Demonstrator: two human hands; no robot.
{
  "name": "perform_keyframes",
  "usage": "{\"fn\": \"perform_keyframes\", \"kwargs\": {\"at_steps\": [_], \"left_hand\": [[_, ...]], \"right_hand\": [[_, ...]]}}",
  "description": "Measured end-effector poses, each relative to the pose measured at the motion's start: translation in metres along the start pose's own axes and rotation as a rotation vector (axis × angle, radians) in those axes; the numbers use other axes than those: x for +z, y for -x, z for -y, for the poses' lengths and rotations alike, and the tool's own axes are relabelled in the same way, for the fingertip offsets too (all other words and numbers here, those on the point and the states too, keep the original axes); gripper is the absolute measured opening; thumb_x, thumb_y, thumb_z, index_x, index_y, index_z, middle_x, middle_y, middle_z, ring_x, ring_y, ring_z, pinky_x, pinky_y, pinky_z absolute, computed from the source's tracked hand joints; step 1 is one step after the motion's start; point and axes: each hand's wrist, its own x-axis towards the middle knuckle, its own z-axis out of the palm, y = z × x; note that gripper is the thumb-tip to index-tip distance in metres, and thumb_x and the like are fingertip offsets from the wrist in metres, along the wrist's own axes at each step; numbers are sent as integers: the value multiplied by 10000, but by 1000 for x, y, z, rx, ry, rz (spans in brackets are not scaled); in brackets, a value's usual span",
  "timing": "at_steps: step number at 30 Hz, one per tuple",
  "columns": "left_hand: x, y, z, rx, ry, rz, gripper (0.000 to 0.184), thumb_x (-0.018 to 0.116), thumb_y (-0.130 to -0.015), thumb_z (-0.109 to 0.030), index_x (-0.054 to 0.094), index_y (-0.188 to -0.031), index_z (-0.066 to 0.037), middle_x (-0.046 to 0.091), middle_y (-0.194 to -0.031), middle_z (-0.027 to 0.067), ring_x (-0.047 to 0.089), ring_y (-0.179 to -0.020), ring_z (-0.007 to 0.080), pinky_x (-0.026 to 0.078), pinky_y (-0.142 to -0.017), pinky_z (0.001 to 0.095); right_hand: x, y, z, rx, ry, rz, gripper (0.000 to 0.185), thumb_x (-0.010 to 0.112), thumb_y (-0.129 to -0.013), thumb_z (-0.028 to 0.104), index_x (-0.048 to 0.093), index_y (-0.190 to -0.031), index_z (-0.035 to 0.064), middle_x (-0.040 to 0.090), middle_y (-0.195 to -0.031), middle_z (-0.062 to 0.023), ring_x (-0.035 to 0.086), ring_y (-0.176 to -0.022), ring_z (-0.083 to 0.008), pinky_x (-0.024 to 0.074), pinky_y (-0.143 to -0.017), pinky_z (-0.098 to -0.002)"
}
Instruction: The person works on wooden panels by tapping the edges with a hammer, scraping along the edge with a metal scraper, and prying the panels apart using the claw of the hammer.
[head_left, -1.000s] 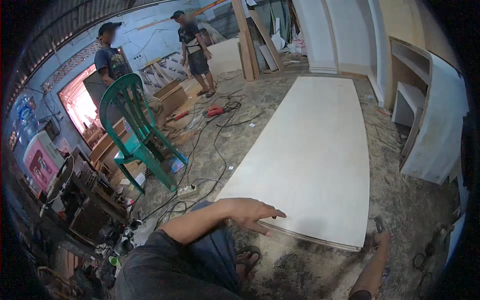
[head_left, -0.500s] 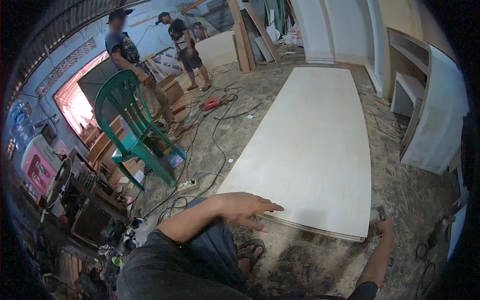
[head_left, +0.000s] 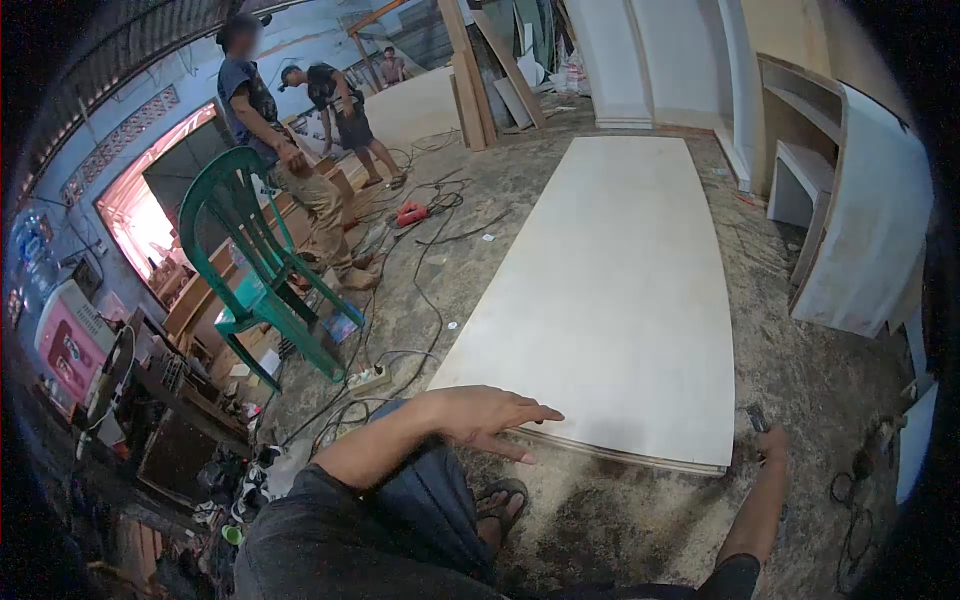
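Observation:
A long pale plywood panel [head_left: 610,300] lies flat on the floor in front of me, with layered edges showing at its near end. Over its near left corner, my left hand [head_left: 488,415] is open, fingers stretched toward the board; whether the fingertips touch it I cannot tell. Beyond the panel's near right corner, my right hand [head_left: 772,445] is closed around what looks like a hammer [head_left: 757,418], its dark metal head poking out above the fist. Most of the handle is hidden by my hand and forearm.
A green plastic chair [head_left: 245,260] stands at left, near a power strip [head_left: 368,378] and cables. A red power tool [head_left: 410,214] lies farther back. Two people [head_left: 255,110] [head_left: 340,105] stand at back left; another person is behind them. A curved white cabinet [head_left: 860,210] stands at right.
The view has shifted slightly, moving the panel a little left and up in the picture. One person at the back has bent farther forward. My hands keep nearly the same pose.

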Motion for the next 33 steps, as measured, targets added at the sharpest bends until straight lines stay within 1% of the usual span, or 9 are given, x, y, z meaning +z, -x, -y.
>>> {"fn": "perform_keyframes", "kwargs": {"at_steps": [5, 13, 14, 16, 17, 19, 24, 30, 33], "left_hand": [[0, 2, -1, 33, -6, -40, 683, 529, -844, -478, 323, -1321, -35, 512, -1161, 235, 520, -1047, 383, 430, -861, 444], [1, 2, -1, -18, -11, -20, 689, 524, -841, -494, 321, -1321, -43, 523, -1147, 239, 520, -1051, 385, 427, -875, 441], [1, 2, -1, -17, -11, -19, 689, 524, -841, -494, 321, -1321, -43, 523, -1147, 239, 520, -1051, 385, 427, -875, 441], [1, 1, 0, -8, -6, -32, 687, 526, -840, -495, 321, -1324, -53, 520, -1151, 242, 519, -1052, 388, 423, -883, 441], [2, 1, 2, -8, -5, -31, 687, 526, -840, -495, 321, -1324, -53, 520, -1151, 242, 519, -1052, 388, 423, -883, 441], [4, -1, 7, -5, -26, -30, 688, 525, -842, -491, 320, -1323, -45, 516, -1156, 244, 515, -1058, 386, 417, -891, 443], [1, -3, 2, -17, -17, -7, 678, 518, -848, -486, 322, -1322, -43, 511, -1166, 241, 506, -1072, 386, 418, -886, 441], [-2, -3, -1, -27, -16, 5, 683, 516, -847, -492, 324, -1321, -39, 512, -1168, 239, 506, -1071, 387, 420, -880, 437], [0, -4, 3, -20, -13, -1, 691, 520, -843, -494, 324, -1321, -35, 511, -1170, 238, 506, -1069, 388, 420, -882, 436]], "right_hand": [[-71, 106, 76, 115, -89, 77, 291, 611, -798, 75, 479, -1030, -41, 588, -944, -217, 620, -653, -319, 520, -483, -414], [2, 4, 0, -24, -107, -78, 303, 638, -784, 97, 485, -1003, -45, 593, -875, -213, 608, -556, -328, 508, -444, -454], [0, 0, 0, 33, -95, -5, 405, 643, -753, 149, 499, -1084, -33, 555, -1032, -224, 569, -818, -337, 490, -657, -440], [0, -3, -1, 91, -82, 69, 514, 649, -721, 200, 514, -1165, -21, 518, -1190, -236, 530, -1081, -346, 472, -871, -427], [0, -3, -2, 29, -49, 44, 395, 635, -749, 142, 502, -1081, -26, 553, -1008, -221, 561, -806, -327, 481, -656, -437], [2, -4, -4, -32, -15, 19, 279, 621, -777, 84, 491, -996, -30, 588, -826, -207, 593, -531, -308, 489, -441, -447], [-64, 94, 61, 67, -115, 62, 252, 609, -759, 87, 518, -970, -14, 586, -828, -205, 606, -643, -299, 473, -512, -419], [-37, 69, 45, 81, -148, -50, 308, 641, -749, 156, 534, -987, -8, 606, -826, -214, 616, -666, -293, 480, -563, -435], [6, -13, -8, -134, 125, -6, 355, 638, -754, 172, 509, -1025, -17, 613, -824, -217, 623, -650, -290, 489, -573, -437]]}}
